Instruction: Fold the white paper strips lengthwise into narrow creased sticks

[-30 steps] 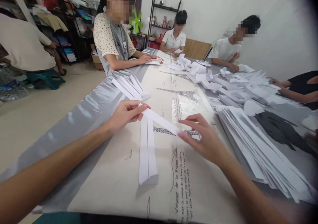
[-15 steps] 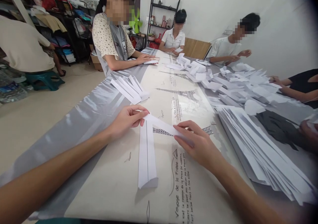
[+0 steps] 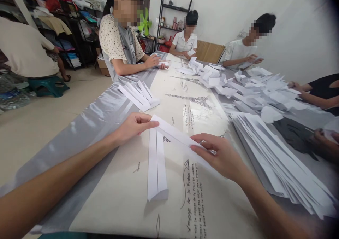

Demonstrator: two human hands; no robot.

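A folded strip of white paper point(image 3: 176, 134) stretches between my two hands above the table. Its left end is pinched by my left hand point(image 3: 136, 127), thumb on top. Farther along, my right hand point(image 3: 218, 152) grips the same strip between thumb and fingers; part of the strip is hidden behind that hand. Beneath the strip's left end lies another folded white paper point(image 3: 156, 164), long and narrow with a dark slit down its length. Its top end is covered by the held strip.
More folded papers point(image 3: 137, 95) lie beyond my left hand. A stack of flat white sheets point(image 3: 280, 161) is on the right, with a loose heap of folded papers point(image 3: 254, 85) behind it. Several people sit around the printed tablecloth point(image 3: 127, 196), handling papers. A green stool point(image 3: 49, 86) stands at left.
The held strip has tilted, showing its fold line more plainly. My right hand has moved slightly right and down. Across the table, two people have lifted papers in their hands.
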